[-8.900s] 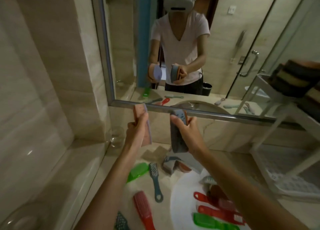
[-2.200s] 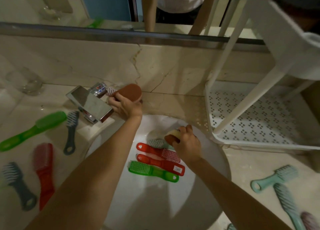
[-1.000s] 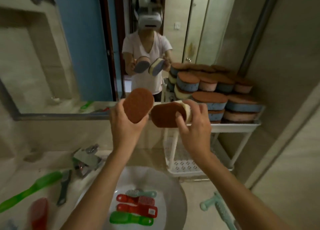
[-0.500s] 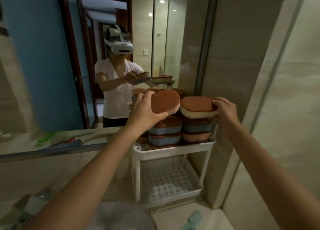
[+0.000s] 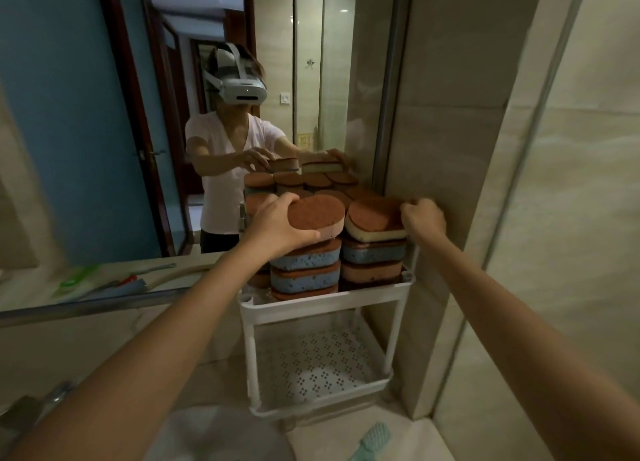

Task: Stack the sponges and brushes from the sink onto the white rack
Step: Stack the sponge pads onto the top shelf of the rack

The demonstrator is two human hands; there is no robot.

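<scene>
Both left hand (image 5: 273, 223) and right hand (image 5: 424, 218) grip sponges (image 5: 317, 214) (image 5: 375, 218) edgewise atop white rack (image 5: 322, 304).

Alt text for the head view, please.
The left hand grips a pink sponge and the right hand holds a yellow sponge atop sponge stacks on the upper shelf of the white rack. A mirror to the left reflects the person.
</scene>
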